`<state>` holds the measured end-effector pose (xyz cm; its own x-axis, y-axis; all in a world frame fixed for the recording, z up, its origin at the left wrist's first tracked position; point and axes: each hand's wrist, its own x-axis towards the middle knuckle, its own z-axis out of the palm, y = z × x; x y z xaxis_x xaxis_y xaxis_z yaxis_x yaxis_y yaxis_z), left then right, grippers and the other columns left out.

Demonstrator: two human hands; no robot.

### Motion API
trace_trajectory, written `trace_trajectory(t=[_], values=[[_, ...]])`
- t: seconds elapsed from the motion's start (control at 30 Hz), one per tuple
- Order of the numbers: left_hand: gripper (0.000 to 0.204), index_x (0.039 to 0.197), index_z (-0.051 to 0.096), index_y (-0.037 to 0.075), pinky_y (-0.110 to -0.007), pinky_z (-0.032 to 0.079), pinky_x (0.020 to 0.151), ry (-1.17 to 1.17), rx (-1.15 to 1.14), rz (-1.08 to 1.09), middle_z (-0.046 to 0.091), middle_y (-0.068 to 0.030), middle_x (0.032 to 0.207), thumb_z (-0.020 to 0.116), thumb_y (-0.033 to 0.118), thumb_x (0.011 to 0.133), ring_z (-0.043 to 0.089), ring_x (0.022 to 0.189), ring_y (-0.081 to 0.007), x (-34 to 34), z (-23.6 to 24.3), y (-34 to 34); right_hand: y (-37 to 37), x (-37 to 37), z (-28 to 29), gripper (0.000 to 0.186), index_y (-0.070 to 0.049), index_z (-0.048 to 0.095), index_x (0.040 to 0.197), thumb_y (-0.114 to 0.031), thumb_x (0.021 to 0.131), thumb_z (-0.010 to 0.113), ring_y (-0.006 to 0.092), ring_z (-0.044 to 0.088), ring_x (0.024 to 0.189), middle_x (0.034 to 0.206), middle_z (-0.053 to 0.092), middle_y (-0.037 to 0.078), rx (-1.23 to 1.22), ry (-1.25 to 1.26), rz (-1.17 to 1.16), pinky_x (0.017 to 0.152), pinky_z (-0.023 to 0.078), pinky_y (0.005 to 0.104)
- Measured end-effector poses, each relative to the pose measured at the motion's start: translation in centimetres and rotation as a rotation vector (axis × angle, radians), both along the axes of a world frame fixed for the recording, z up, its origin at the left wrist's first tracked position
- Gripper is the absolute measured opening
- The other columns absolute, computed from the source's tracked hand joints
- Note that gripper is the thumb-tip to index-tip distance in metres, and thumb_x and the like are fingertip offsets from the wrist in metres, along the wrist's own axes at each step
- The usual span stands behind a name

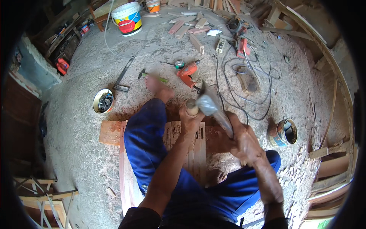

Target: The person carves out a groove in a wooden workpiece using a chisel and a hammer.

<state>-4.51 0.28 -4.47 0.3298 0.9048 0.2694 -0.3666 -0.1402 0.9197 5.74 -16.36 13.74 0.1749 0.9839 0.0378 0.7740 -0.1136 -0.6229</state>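
Could easily smack the left hand (190, 121) with an off-centre swing, given a grip so close to the top of that wooden handle (192, 107). Might chip the slotted strips (196, 152) too. Holding the handle clenched in that hand, mid-frame, top end sticking out above, tip hidden. Clutching the hammer (209, 105) in the right hand (246, 139), right of centre, head just beside the handle
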Motion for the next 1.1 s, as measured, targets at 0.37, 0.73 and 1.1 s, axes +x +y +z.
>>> trace_trajectory(t=[0.37,0.73,1.1], values=[[0.019,0.104,0.065,0.002,-0.034,0.054,0.074,-0.148,0.138,0.013,0.067,-0.0059,0.092,0.069,0.003,0.086,0.065,0.083,-0.0165,0.5,-0.8,-1.3,1.8,-0.3,5.3,0.07,-0.004,0.04,0.137,-0.01,0.076,0.074,0.0376,0.072,0.079,0.088,0.07,0.019,-0.094,-0.507,0.219,0.068,0.058,0.0462],[0.023,0.101,0.063,-0.001,-0.028,0.052,0.057,-0.038,0.267,0.097,0.065,-0.0056,0.089,0.07,-0.001,0.079,0.064,0.074,-0.0146,-0.3,-1.1,0.0,-1.9,-0.1,6.0,0.07,-0.002,0.043,0.137,-0.001,0.071,0.068,0.0406,0.07,0.078,0.09,0.069,0.022,0.126,-0.077,0.091,0.067,0.057,0.045],[0.032,0.111,0.056,0.002,-0.031,0.052,0.073,-0.105,-0.008,-0.041,0.062,-0.0052,0.1,0.07,0.008,0.083,0.061,0.084,-0.0153,-0.7,-0.7,-1.1,1.2,-0.5,6.2,0.056,0.003,0.045,0.129,-0.002,0.078,0.066,0.0408,0.07,0.079,0.091,0.068,0.025,-0.021,-0.401,0.215,0.063,0.057,0.0478]])
